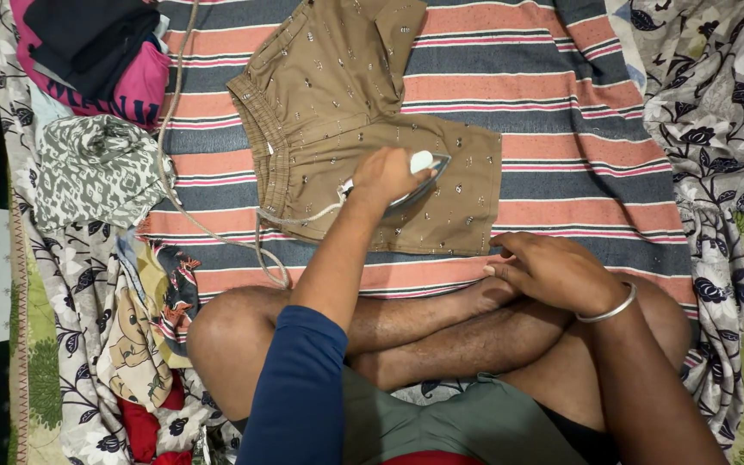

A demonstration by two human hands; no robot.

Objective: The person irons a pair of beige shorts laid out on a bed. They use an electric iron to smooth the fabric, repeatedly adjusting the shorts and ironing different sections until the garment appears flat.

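The person sits with legs (441, 331) crossed at the bottom of the view; a dark blue sleeve (299, 392) covers the upper left arm, and a thin silver bangle (606, 308) goes round the right wrist. The right hand (553, 271) rests on the crossed legs, by the foot, fingers bent loosely and holding nothing; it stays well apart from the iron. To the left of the knees, a heap of crumpled clothes (144, 336) with flowers and a cartoon print lies on the bed.

A bit farther out, the left hand (387, 176) is wrapped tight around the handle of a small iron (419, 176); the fingers are closed on it. The iron lies flat on a pair of brown shorts (346, 112) with tiny pale marks, on the leg of the shorts that points to the right; its tip points right too. A pale cord (208, 228) runs from the iron to the left, curls near the knee, then climbs up toward the top of the view.

The shorts lie spread on a striped cloth (561, 129) with orange, grey and pink bands; a flowered sheet (708, 103) shows at the right edge. Farther off on the left sits a folded grey patterned cloth (96, 168); past it, in the far corner, lies a pile of pink and dark clothes (96, 52).
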